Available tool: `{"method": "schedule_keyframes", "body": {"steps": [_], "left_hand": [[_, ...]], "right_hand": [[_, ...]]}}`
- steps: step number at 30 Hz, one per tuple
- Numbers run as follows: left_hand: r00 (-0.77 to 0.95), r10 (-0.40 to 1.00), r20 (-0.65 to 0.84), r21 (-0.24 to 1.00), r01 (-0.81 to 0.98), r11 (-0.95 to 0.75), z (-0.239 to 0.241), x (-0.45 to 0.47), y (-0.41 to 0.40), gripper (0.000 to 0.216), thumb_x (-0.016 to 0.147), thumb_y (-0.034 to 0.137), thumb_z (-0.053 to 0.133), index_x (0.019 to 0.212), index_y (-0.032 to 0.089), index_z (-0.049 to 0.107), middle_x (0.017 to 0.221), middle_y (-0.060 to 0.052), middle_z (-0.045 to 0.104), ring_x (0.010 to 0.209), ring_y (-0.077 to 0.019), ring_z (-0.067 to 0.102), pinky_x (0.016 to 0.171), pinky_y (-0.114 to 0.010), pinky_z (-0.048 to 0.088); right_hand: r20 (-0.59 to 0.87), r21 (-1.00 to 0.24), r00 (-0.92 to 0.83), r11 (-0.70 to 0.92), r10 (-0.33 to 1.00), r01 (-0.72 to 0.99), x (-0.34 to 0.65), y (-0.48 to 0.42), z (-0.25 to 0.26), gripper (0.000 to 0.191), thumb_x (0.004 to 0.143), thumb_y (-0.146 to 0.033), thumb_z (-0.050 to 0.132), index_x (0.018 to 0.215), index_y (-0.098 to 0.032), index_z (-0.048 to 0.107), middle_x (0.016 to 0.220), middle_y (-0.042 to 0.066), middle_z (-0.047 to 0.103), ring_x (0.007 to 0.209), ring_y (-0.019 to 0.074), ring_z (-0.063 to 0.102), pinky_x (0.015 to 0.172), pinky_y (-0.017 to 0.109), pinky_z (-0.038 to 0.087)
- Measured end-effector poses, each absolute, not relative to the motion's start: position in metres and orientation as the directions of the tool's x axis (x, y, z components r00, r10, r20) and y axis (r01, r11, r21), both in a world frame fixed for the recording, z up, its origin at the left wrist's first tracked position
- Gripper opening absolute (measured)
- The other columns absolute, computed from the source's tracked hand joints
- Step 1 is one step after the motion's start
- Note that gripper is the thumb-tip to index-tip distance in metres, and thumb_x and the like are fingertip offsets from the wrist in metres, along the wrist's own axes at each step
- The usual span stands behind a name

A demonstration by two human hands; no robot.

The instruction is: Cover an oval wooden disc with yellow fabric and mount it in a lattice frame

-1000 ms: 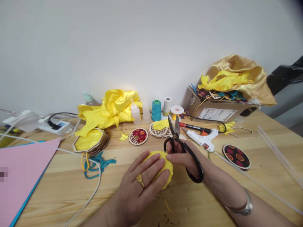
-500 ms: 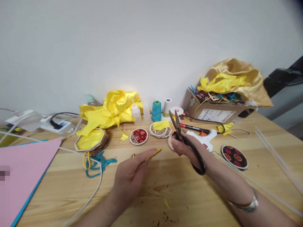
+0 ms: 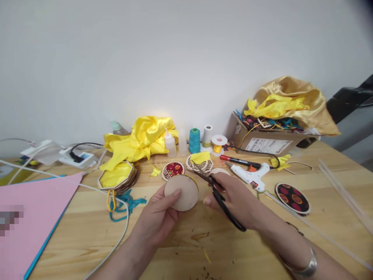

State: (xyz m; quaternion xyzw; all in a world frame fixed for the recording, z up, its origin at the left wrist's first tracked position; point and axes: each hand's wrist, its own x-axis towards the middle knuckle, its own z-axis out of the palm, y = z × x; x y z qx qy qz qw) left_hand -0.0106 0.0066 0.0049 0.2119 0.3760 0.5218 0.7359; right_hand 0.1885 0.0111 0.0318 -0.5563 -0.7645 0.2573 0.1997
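My left hand [image 3: 161, 208] grips a round, plain beige disc [image 3: 182, 193] between thumb and fingers, its flat face turned towards me. A thin yellow edge shows along the disc's upper right rim. In my right hand [image 3: 233, 198] is a pair of black-handled scissors [image 3: 223, 202], blades pointing up and left, apart from the disc. Behind the disc lies a round ornament [image 3: 173, 170] with red patterned fabric. Beside it sit openwork wooden rounds [image 3: 208, 166] with a yellow cloth scrap [image 3: 201, 157] on top.
A white glue gun [image 3: 250, 177] and a red-black marker [image 3: 239, 160] lie right of centre. Thread spools [image 3: 194, 140] stand near the wall. Yellow satin [image 3: 148, 136] and stacked octagonal frames [image 3: 116, 177] are left. A cardboard box [image 3: 262, 142] stands at back right. A white cable [image 3: 125, 225] crosses the table.
My left hand has turned the disc from edge-on to face me. The scissors have tilted down to the left and come lower, near the disc.
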Motion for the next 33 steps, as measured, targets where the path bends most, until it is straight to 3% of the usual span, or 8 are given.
{"method": "schedule_keyframes", "body": {"steps": [6, 12, 33], "left_hand": [[0.141, 0.938, -0.317, 0.68, -0.656, 0.328, 0.003, -0.013, 0.009, 0.047, 0.076, 0.007, 0.066, 0.12, 0.021, 0.06, 0.096, -0.005, 0.074, 0.082, -0.0165, 0.07, 0.073, -0.025, 0.059], [0.15, 0.94, -0.307, 0.664, -0.674, 0.324, 0.003, -0.013, 0.007, 0.04, 0.08, 0.005, 0.062, 0.117, 0.019, 0.061, 0.098, -0.008, 0.074, 0.085, -0.0158, 0.07, 0.074, -0.024, 0.058], [0.263, 0.931, -0.255, 0.652, -0.664, 0.366, 0.003, -0.01, 0.007, 0.027, 0.077, 0.01, 0.068, 0.103, 0.017, 0.07, 0.102, -0.009, 0.074, 0.089, -0.0168, 0.07, 0.079, -0.023, 0.056]], "right_hand": [[0.02, -0.475, -0.257, 0.236, 0.966, 0.848, 0.188, 0.005, 0.036, 0.04, 0.076, -0.06, 0.057, 0.073, -0.02, 0.05, 0.07, 0.002, 0.054, 0.064, 0.0175, 0.047, 0.057, 0.027, 0.027], [-0.011, -0.374, -0.249, 0.227, 0.969, 0.899, 0.182, -0.001, 0.037, 0.045, 0.077, -0.065, 0.051, 0.074, -0.02, 0.053, 0.07, 0.004, 0.059, 0.065, 0.0199, 0.051, 0.057, 0.028, 0.026], [-0.056, -0.445, -0.282, 0.229, 0.958, 0.866, 0.181, 0.0, 0.035, 0.053, 0.076, -0.071, 0.047, 0.064, -0.02, 0.047, 0.06, 0.001, 0.054, 0.056, 0.0142, 0.039, 0.054, 0.026, 0.019]]}}
